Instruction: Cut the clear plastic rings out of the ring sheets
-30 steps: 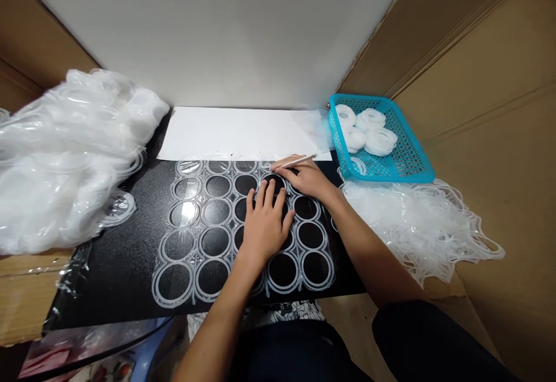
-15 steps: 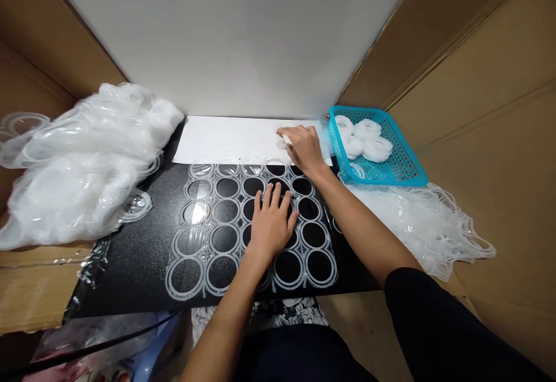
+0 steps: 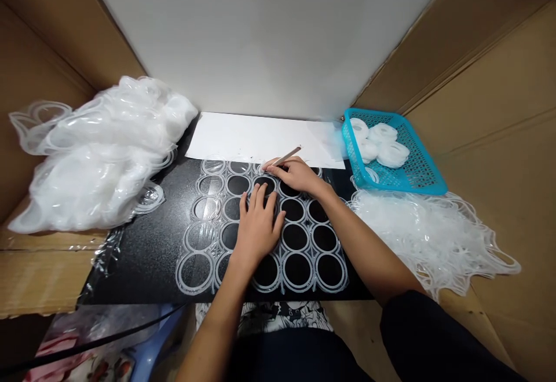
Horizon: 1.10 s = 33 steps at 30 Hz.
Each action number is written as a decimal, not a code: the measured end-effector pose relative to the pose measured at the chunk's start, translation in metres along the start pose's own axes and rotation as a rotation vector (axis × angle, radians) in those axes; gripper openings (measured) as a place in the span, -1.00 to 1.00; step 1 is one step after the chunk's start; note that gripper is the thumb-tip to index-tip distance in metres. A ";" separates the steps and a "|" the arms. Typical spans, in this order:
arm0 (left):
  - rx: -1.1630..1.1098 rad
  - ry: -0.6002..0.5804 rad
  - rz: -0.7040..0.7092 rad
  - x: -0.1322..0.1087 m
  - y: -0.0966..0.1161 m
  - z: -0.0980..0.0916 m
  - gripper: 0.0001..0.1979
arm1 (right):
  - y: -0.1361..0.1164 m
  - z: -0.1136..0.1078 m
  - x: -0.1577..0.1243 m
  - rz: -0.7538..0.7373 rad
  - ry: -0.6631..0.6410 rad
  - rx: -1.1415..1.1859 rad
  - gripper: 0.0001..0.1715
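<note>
A thin stick (image 3: 286, 155) is pinched between the fingers of the right hand (image 3: 297, 175), its tip down on the far edge of a clear plastic sheet of rings (image 3: 311, 253), its other end slanting up and to the right over the near edge of a white paper (image 3: 256, 136). The sheet of rings lies flat on the middle of a black board (image 3: 147, 243), running from its near edge almost to the paper at the far edge; the rings stand in rows, joined by thin webs. The left hand (image 3: 257, 226) lies on the sheet just on the near side of the right hand, palm down, fingers spread and gripping nothing. At the far right corner of the board stands a blue basket (image 3: 408, 188) with stacks of white rings (image 3: 382, 139) in it, and just on its near side a heap of tangled plastic strands (image 3: 417, 231) spreads off the right edge. Off the left edge a big pile of clear plastic sheets (image 3: 99, 150) rests, one of its rings lapping onto the board. Brown cardboard (image 3: 490, 110) rises on both sides
</note>
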<state>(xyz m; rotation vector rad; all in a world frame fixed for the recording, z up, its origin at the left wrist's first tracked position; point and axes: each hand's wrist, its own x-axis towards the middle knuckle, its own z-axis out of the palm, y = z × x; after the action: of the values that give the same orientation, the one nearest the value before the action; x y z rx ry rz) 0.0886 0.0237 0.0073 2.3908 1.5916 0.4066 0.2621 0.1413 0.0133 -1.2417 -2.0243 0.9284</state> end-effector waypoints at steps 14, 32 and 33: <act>0.041 -0.039 -0.013 0.001 0.000 0.007 -0.47 | 0.002 0.001 -0.002 -0.131 -0.052 -0.148 -0.68; -0.202 0.115 0.011 -0.007 -0.013 -0.009 -0.51 | -0.025 0.024 0.062 -0.195 0.026 -0.077 -0.69; -0.178 0.119 0.000 -0.009 -0.016 -0.011 -0.50 | -0.025 0.030 0.057 -0.173 -0.021 -0.022 -0.71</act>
<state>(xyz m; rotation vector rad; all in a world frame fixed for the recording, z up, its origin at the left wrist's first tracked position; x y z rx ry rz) 0.0681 0.0219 0.0111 2.2708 1.5329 0.6719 0.2038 0.1778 0.0226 -1.0520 -2.1251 0.8415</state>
